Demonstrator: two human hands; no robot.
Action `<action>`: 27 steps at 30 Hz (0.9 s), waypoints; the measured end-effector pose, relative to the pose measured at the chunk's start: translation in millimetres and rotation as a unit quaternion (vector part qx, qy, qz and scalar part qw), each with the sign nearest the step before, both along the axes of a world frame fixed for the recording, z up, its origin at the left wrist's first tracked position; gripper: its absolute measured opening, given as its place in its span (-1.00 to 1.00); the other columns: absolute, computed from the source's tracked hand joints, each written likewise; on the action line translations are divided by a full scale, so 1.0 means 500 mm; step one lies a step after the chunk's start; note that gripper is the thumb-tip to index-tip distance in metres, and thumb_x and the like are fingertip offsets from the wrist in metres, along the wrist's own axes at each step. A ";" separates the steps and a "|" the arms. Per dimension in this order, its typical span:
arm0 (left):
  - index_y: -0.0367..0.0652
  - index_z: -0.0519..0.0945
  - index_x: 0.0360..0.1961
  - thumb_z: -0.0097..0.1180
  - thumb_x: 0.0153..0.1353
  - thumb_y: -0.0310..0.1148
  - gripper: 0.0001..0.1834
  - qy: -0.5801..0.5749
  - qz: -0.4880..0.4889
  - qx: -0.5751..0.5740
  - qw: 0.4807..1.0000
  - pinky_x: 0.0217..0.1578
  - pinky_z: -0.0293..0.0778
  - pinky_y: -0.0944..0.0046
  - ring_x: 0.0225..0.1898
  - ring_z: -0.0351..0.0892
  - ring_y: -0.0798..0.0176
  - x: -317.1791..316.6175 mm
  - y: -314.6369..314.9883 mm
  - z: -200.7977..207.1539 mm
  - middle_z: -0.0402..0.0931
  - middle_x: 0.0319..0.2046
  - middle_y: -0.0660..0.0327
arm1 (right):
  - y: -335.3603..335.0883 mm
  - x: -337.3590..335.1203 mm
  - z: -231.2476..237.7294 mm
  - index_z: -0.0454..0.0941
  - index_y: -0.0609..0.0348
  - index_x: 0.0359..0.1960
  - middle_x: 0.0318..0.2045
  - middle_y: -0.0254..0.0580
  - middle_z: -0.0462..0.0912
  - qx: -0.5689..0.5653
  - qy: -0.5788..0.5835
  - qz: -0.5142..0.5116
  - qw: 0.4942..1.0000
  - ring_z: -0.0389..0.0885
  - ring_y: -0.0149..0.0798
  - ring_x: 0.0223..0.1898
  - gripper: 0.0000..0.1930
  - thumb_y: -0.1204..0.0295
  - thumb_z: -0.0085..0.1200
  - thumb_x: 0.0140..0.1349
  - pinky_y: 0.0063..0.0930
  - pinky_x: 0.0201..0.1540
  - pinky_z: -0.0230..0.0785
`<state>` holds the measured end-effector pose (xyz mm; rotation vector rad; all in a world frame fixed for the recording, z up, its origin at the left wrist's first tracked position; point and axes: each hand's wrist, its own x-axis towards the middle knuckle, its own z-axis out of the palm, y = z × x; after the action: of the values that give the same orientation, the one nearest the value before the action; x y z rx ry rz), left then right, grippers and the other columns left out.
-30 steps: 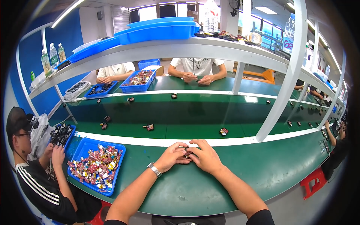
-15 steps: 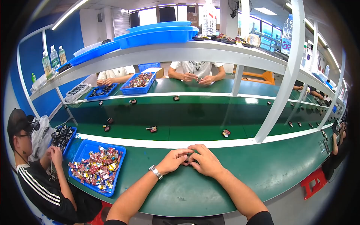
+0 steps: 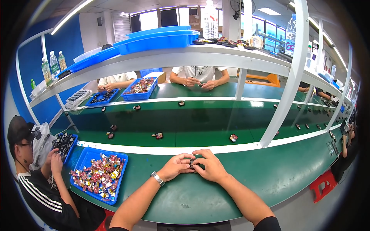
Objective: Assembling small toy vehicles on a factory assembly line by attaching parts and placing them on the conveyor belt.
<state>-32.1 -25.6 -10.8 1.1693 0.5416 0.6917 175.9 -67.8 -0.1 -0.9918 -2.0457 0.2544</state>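
Observation:
My left hand (image 3: 175,166) and my right hand (image 3: 208,165) meet over the green bench (image 3: 269,173), fingertips pressed together around a small dark part (image 3: 192,163). The part is mostly hidden by my fingers. A silver watch (image 3: 157,178) sits on my left wrist. A blue tray (image 3: 86,159) full of small colourful pieces lies to my left, within reach.
A green conveyor belt (image 3: 192,119) beyond the bench carries several small finished parts, such as one (image 3: 233,137). A white post (image 3: 287,77) rises at my right. A person in black (image 3: 42,184) works at my left by another blue tray (image 3: 63,144). Two people sit opposite.
My hands stay together in the same spot. The small parts on the conveyor have drifted slightly.

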 end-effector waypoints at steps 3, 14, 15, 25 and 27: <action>-0.23 0.37 0.17 -0.03 0.35 -0.57 -0.63 -0.004 -0.011 0.014 1.000 0.12 0.56 0.11 0.03 0.59 0.19 0.002 -0.002 -0.002 0.56 -0.01 0.07 | -0.005 0.002 -0.001 0.65 0.14 -0.38 0.06 -0.17 0.53 -0.014 0.013 -0.003 1.000 0.43 -0.07 0.16 -0.94 0.48 0.21 0.09 -0.26 0.16 0.37; -0.22 0.38 0.13 -0.06 0.39 -0.54 -0.70 0.013 0.014 0.020 1.000 0.13 0.55 0.11 0.06 0.57 0.22 0.009 -0.003 -0.010 0.55 -0.01 0.08 | -0.008 -0.008 -0.005 0.67 0.12 -0.34 0.03 -0.18 0.57 0.026 0.016 -0.021 0.999 0.47 -0.07 0.12 -0.90 0.48 0.24 0.08 -0.27 0.10 0.42; -0.22 0.38 0.12 -0.04 0.39 -0.53 -0.70 0.004 0.016 0.011 1.000 0.13 0.54 0.10 0.06 0.56 0.21 0.009 -0.004 -0.012 0.55 -0.01 0.09 | -0.008 -0.010 -0.008 0.67 0.12 -0.34 0.03 -0.19 0.57 0.028 0.022 -0.030 0.999 0.48 -0.08 0.11 -0.89 0.49 0.25 0.07 -0.28 0.10 0.43; -0.17 0.38 0.12 0.00 0.40 -0.47 -0.71 -0.041 0.009 -0.008 0.999 0.13 0.53 0.09 0.08 0.56 0.21 0.007 0.002 -0.022 0.55 0.01 0.11 | -0.002 -0.016 -0.022 0.68 0.11 -0.28 0.03 -0.21 0.58 0.049 0.048 -0.035 0.997 0.50 -0.09 0.09 -0.84 0.50 0.27 0.07 -0.27 0.04 0.47; -0.18 0.38 0.12 -0.05 0.41 -0.49 -0.72 -0.038 0.009 -0.008 0.999 0.13 0.54 0.14 0.07 0.56 0.23 0.008 0.000 -0.021 0.55 0.01 0.12 | -0.005 -0.017 -0.019 0.68 0.11 -0.28 0.03 -0.21 0.58 0.045 0.045 -0.039 0.997 0.50 -0.09 0.09 -0.84 0.50 0.27 0.07 -0.27 0.04 0.47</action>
<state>-28.2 -25.8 -21.3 1.1191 0.4943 0.7433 167.5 -70.5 -9.9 -0.9844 -1.9156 0.1613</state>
